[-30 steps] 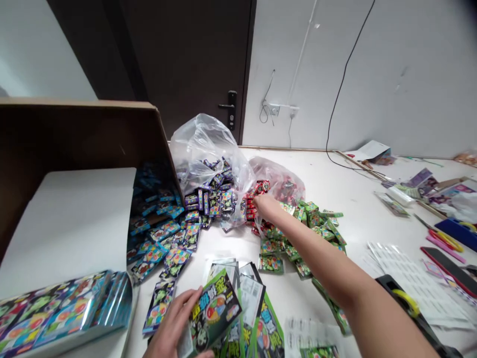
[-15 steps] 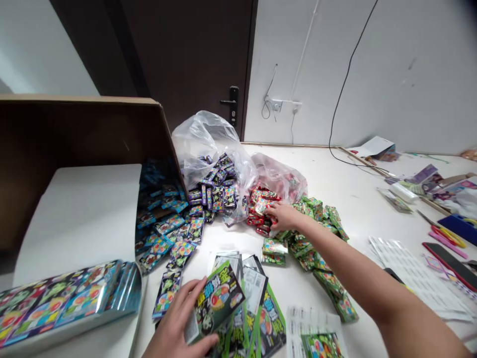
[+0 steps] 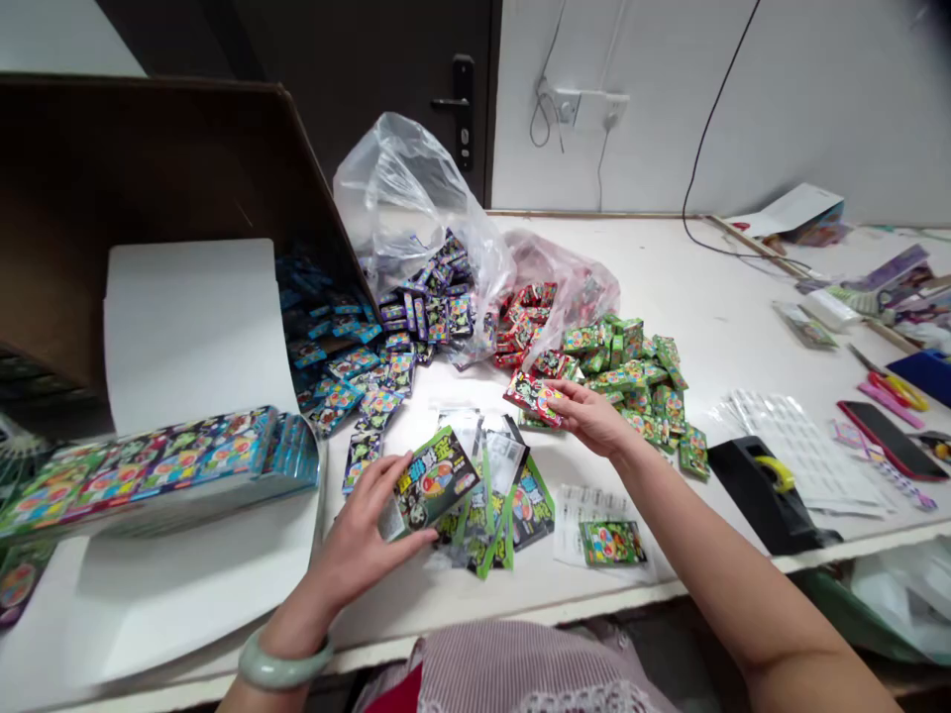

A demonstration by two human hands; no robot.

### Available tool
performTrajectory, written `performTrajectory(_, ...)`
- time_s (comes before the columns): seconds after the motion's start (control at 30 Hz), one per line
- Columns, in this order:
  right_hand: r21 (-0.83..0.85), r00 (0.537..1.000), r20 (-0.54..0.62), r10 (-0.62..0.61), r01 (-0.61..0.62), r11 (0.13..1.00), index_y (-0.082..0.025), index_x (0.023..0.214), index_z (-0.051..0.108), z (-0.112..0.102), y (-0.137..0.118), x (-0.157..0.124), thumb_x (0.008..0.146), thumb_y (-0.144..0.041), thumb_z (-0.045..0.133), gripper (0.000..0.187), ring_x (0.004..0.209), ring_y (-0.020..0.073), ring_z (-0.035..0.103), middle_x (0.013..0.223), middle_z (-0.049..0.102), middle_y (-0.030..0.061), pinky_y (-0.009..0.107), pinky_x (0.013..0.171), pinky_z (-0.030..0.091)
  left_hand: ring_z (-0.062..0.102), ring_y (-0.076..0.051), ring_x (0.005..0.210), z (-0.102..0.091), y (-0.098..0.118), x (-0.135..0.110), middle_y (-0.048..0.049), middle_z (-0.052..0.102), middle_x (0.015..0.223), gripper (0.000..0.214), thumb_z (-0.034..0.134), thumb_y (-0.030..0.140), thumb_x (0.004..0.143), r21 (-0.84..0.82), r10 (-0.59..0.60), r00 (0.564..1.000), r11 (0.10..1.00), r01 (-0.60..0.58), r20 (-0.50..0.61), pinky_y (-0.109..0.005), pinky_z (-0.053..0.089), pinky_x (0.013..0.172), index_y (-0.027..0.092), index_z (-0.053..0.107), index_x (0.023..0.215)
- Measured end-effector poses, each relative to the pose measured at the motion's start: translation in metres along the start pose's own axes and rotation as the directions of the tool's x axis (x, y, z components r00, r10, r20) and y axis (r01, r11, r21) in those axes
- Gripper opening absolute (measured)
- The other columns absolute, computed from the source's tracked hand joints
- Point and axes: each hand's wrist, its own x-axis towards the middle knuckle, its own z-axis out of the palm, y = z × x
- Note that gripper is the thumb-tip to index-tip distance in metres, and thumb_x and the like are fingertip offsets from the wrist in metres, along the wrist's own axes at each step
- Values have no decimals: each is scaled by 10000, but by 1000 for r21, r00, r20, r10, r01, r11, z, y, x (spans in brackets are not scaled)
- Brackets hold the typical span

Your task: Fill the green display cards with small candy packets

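Note:
My left hand (image 3: pixel 364 535) is closed round a black-and-green printed pouch (image 3: pixel 435 480), tilted above a fan of similar pouches (image 3: pixel 531 495) on the table. Between the fingers and thumb of my right hand (image 3: pixel 590 411) is a small red packet (image 3: pixel 531 394), held just in front of the red packets (image 3: pixel 524 322) that spill from a pinkish plastic bag (image 3: pixel 576 282). Green packets (image 3: pixel 646 371) lie heaped beside my right wrist. Purple packets (image 3: pixel 446 307) spill from a clear bag (image 3: pixel 401 188), and blue packets (image 3: pixel 334 396) lie left of them.
A large cardboard box (image 3: pixel 149 149) stands on its side at left. In front of it, a row of boxed packets (image 3: pixel 185 465) rests on white card. To the right are a black tape dispenser (image 3: pixel 765 495), label sheets (image 3: pixel 802 446), a phone (image 3: pixel 892 439) and scissors (image 3: pixel 892 381).
My right hand has drawn back from the red pile with a red packet in its fingers. My left hand still holds the pouch. The view has tilted down, showing the table's front edge.

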Motion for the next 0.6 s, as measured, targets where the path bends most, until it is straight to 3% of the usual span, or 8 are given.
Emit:
performTrajectory(0.07, 151, 997, 2, 74, -73, 986, -251, 1118, 641, 1, 4, -13, 737, -480, 681, 446, 796, 164, 653, 1062, 685, 51, 284, 652, 544, 460, -316, 1270, 0, 0, -2, -94, 448, 1350, 766, 691, 456, 763, -1, 3, 1000, 1000, -3, 5, -501, 396, 1070, 302, 348, 1431)
performTrajectory(0.13, 185, 995, 26, 96, -99, 978, -248, 1118, 649, -1, 7, -22, 746, -488, 682, 444, 784, 157, 634, 1042, 681, 46, 284, 654, 526, 462, -311, 1260, -1, 0, -3, -92, 441, 1339, 767, 688, 458, 771, -8, 22, 1000, 1000, -22, 9, -496, 394, 1072, 305, 335, 1435)
performTrajectory(0.23, -111, 989, 145, 32, -16, 994, -225, 1186, 626, -5, 9, -25, 827, -428, 613, 413, 761, 148, 609, 961, 675, 35, 303, 698, 510, 457, -302, 1252, 0, 2, -2, -88, 428, 1327, 774, 686, 462, 780, -16, 58, 998, 998, -58, 13, -491, 390, 1075, 313, 311, 1440)
performTrajectory(0.3, -378, 971, 237, 23, 70, 923, -212, 1227, 593, -4, 9, -20, 808, -338, 654, 442, 746, 145, 608, 916, 673, 22, 305, 717, 509, 446, -301, 1255, 2, 5, 0, -89, 423, 1323, 775, 688, 463, 780, -23, 77, 997, 997, -76, 17, -492, 388, 1074, 310, 309, 1439)
performTrajectory(0.37, -544, 964, 264, 34, 120, 831, -204, 1200, 594, 1, 10, -14, 774, -261, 699, 443, 778, 155, 628, 927, 687, 24, 310, 752, 512, 443, -301, 1252, 4, 8, 2, -93, 420, 1318, 769, 685, 463, 783, -35, 89, 995, 996, -88, 34, -496, 388, 1071, 305, 311, 1436)
performTrajectory(0.5, -651, 988, 150, -18, 113, 751, -161, 1120, 612, 13, 13, -18, 860, -267, 606, 281, 1049, 247, 599, 1131, 653, 126, 423, 945, 441, 439, -301, 1251, 7, 12, 3, -100, 416, 1313, 769, 686, 446, 787, -50, 102, 993, 994, -99, 66, -505, 381, 1073, 293, 303, 1436)
performTrajectory(0.6, -724, 974, 214, -76, 210, 657, -157, 1255, 543, 19, 22, -34, 806, -373, 673, 514, 1281, 317, 433, 1348, 522, 173, 494, 1056, 331, 432, -304, 1255, 7, 10, 0, -102, 411, 1320, 787, 707, 424, 775, -51, 110, 992, 993, -107, 65, -508, 378, 1076, 290, 303, 1437)
